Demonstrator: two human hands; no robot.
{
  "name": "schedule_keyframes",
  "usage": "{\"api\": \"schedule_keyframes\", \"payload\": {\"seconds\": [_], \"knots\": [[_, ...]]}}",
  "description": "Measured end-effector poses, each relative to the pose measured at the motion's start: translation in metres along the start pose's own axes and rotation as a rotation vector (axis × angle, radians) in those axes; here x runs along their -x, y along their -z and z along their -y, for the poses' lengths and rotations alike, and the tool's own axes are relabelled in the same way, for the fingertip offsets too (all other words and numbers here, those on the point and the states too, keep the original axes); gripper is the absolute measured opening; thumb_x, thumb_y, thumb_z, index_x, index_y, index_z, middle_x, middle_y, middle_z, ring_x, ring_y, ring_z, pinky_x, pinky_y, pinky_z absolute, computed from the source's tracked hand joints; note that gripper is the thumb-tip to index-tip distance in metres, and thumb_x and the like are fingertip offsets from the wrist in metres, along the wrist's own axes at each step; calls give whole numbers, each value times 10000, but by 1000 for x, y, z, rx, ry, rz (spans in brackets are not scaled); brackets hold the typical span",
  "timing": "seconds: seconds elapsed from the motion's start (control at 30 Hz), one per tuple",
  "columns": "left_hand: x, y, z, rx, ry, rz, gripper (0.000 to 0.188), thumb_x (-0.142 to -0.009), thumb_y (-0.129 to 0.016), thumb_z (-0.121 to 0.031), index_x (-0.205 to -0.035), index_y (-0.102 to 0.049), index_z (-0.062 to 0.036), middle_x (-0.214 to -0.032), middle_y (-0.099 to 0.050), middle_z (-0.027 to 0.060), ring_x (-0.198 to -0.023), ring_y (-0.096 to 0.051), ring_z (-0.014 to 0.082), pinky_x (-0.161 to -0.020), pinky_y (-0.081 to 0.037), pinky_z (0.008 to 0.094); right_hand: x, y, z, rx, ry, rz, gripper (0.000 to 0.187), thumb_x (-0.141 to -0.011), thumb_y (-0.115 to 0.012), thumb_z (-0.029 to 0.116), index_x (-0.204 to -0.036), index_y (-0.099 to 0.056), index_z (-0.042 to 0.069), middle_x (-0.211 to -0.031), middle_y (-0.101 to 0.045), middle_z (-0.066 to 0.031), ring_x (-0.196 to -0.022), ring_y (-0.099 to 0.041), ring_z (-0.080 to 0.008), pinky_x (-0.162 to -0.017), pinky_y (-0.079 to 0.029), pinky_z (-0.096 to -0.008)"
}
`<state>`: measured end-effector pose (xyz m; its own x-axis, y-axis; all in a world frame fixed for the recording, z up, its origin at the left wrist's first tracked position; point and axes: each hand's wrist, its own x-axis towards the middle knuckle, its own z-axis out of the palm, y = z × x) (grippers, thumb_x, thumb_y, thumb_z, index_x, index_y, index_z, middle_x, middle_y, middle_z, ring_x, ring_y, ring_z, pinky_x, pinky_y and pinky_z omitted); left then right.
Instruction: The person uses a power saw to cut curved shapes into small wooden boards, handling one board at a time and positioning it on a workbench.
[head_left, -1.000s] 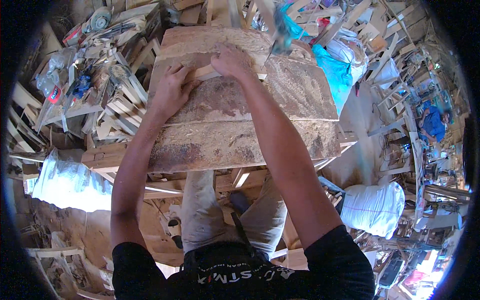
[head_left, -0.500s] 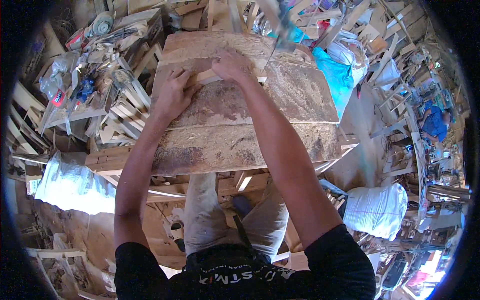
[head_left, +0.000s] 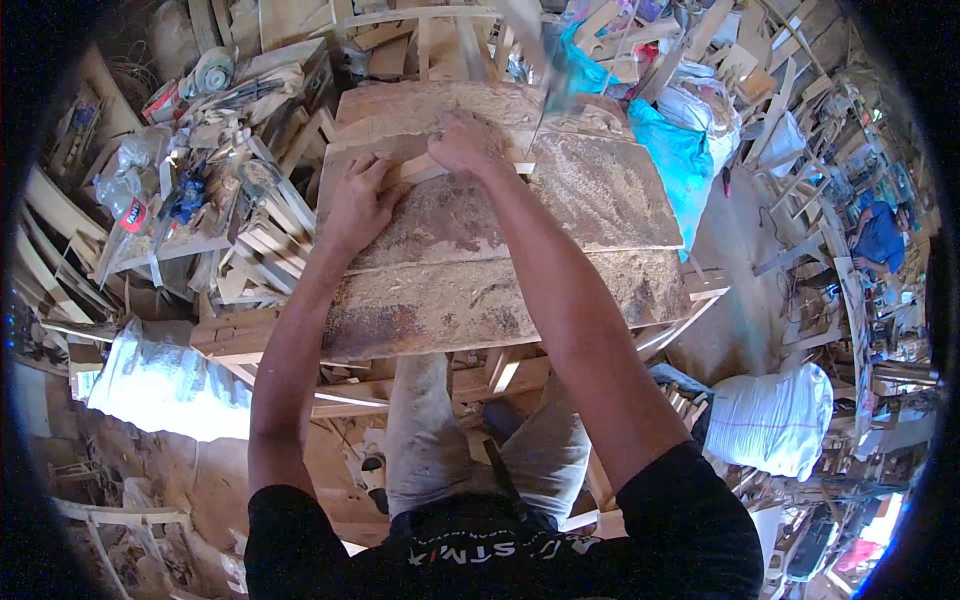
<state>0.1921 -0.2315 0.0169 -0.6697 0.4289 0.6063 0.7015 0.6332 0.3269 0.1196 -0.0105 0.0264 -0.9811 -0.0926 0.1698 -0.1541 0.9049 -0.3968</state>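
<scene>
Wood strip (head_left: 418, 168) lies on sawdust-covered table (head_left: 600, 215), closer to far edge than near edge. Left hand (head_left: 362, 205) clamps strip's left end, thumb and fingers either side. Right hand (head_left: 467, 143) sits over its middle, fingers bent; cannot tell if clamped. Thin blade (head_left: 538, 131) stands near strip's right end.

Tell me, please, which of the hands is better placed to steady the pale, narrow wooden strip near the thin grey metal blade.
Probably the right hand: it lies over the strip, nearer the blade, while the left hand is at the strip's left end, farther away.
</scene>
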Motion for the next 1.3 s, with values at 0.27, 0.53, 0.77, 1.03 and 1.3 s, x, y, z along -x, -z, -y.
{"api": "schedule_keyframes", "payload": {"seconds": [0.27, 0.53, 0.77, 1.03, 1.3], "knots": [[-7, -3, -10, -26, 25, 10, 371, -891, -754, -180, -1213, -673, -14, -1102, -652, 193, -1055, -610, 419, -920, -503, 473, -8, -10, -10, 125, -94, -52, 692, -929, -517, 420, -1578, -419, 203, -1648, -368, -151, -1483, -396, -387, -1232, -297, -531], [7, 6, -4, -11, 97, 27, 366, -891, -753, -198, -1205, -675, -28, -1120, -648, 202, -1055, -596, 437, -953, -492, 480, 11, 11, 23, 143, -35, 45, 668, -936, -495, 407, -1565, -433, 190, -1602, -440, -159, -1451, -443, -377, -1201, -337, -541], [2, 4, -10, -46, 39, 8, 365, -917, -742, -242, -1212, -682, -34, -1125, -654, 201, -1056, -625, 424, -920, -511, 484, 13, 20, 16, 153, -59, 88, 687, -914, -485, 373, -1569, -426, 176, -1566, -470, -207, -1411, -492, -385, -1168, -375, -548], [3, 8, -15, -31, 94, 39, 368, -880, -757, -158, -1209, -678, -12, -1117, -641, 215, -1074, -593, 441, -930, -500, 501, 7, 5, 21, 91, -146, 92, 684, -890, -498, 334, -1545, -461, 141, -1576, -449, -226, -1440, -445, -410, -1205, -317, -525], [-1, 7, -16, -32, 35, -46, 390, -927, -702, -166, -1279, -635, -13, -1247, -627, 261, -1153, -599, 449, -978, -500, 505, 19, -5, 29, 98, 93, -371, 565, -909, -552, 267, -1455, -538, 122, -1533, -480, -207, -1407, -444, -463, -1212, -287, -567]]}}
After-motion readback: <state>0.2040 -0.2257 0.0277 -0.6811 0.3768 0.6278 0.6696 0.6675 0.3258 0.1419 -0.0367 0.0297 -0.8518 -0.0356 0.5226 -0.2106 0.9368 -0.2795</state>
